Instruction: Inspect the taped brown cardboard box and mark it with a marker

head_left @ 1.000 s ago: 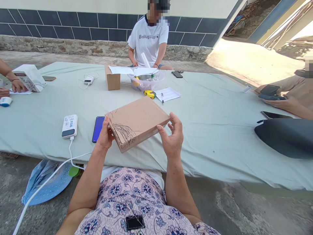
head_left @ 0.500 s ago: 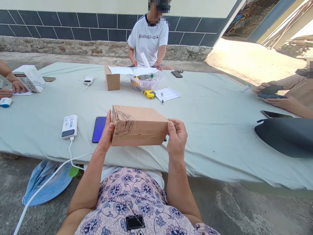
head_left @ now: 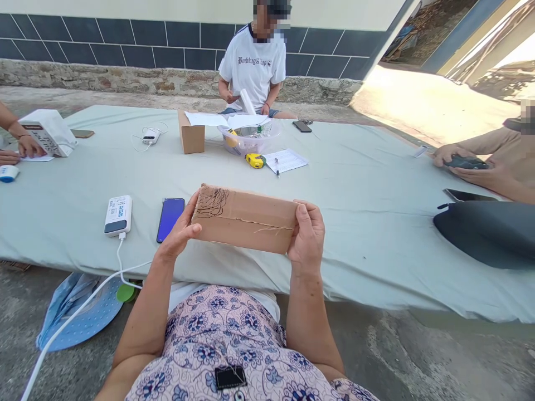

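Between my two hands is a brown cardboard box (head_left: 246, 220), held above the near edge of the table. Dark scribbles cover its left end, and a seam runs along the side facing me. My left hand (head_left: 181, 225) grips the left end, thumb on the near face and the other fingers mostly hidden behind. At the right end, my right hand (head_left: 308, 231) is closed round the corner with its thumb on the near face. A phone with a blue screen (head_left: 170, 219) lies on the table just beside my left hand.
A white power bank (head_left: 118, 215) with a cable lies at left. Farther back stand a small cardboard box (head_left: 193, 138) and a plastic basket (head_left: 251, 146), near a yellow tape measure (head_left: 254, 161) and a paper with a pen (head_left: 289, 161). A black bag-like object (head_left: 489, 231) lies right. Other people sit around.
My hands have tipped the box so its seamed side faces me more, and its right end has moved slightly right. At the right, another person's hands have folded or lowered a dark item.
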Tool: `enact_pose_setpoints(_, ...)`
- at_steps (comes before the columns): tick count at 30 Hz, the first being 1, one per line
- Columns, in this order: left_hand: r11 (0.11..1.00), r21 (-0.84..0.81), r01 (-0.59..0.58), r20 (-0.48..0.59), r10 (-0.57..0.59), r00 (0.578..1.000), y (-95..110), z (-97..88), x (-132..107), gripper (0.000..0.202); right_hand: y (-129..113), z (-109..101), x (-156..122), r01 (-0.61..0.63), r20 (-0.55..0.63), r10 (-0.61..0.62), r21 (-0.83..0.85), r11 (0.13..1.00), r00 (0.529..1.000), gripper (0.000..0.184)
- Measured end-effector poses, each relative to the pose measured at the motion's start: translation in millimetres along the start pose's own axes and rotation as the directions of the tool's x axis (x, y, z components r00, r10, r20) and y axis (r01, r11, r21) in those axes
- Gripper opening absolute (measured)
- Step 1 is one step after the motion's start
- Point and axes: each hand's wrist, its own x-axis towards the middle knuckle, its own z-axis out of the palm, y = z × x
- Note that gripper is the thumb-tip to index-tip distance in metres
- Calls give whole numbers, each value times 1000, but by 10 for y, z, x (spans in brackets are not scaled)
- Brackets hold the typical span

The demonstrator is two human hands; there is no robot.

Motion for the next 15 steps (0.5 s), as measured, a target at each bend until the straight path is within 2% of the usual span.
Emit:
enact_pose_setpoints(4, 995, -100, -22, -123, 9, 992, -60, 32, 52, 77, -14, 37, -40, -26, 54, 23, 58, 998, 998, 53)
enact_pose_setpoints(7, 986, -156, 63, -232, -98, 968, -87, 37, 74, 60, 4, 48, -51, 21, 113, -26, 45, 999, 993, 52)
enact_pose_setpoints(11, 950, -209, 233, -333, -293, 896, -95, 39, 92, 63, 56, 17, -35, 122, 189, -111, -47, 991, 976, 56)
enact_pose_setpoints(15, 907, -265, 326, -344, -405, 847, -85, 49, 115, 70, 64, -46, -39, 228, 305, -174, -152, 962, 937, 60)
